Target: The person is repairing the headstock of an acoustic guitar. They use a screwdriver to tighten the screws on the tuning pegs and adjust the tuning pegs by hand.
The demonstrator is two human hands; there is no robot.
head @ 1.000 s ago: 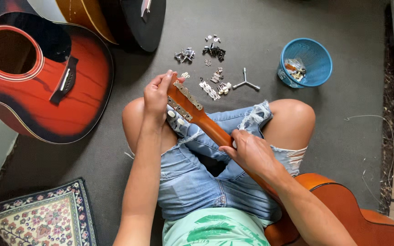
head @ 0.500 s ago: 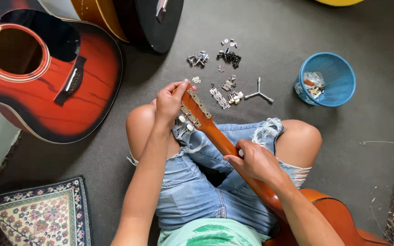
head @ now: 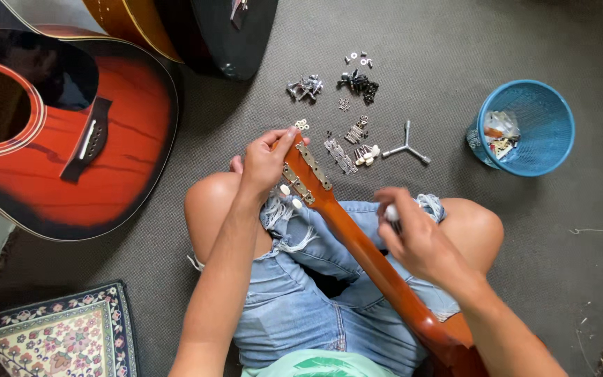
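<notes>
An orange-brown guitar neck [head: 368, 258] lies back-side up across my lap, with its headstock [head: 312, 178] pointing away from me. Metal tuner plates with white knobs run along the headstock. My left hand [head: 263, 164] grips the top of the headstock from the left. My right hand [head: 420, 241] hovers just right of the neck above my knee, with its fingers pinched on a small white-tipped part [head: 391, 211]. Loose tuner parts and screws [head: 354, 136] lie on the grey carpet just beyond the headstock.
A three-armed metal wrench [head: 406, 148] lies by the parts. A blue mesh basket [head: 525, 126] with scraps stands at the right. A red sunburst guitar [head: 71, 139] lies at the left, a black guitar body [head: 232, 28] at the top, a patterned rug [head: 57, 335] at the lower left.
My right hand has let go of the neck and lifted to its right, now pinching a small white-tipped part. My left hand stays on the headstock.
</notes>
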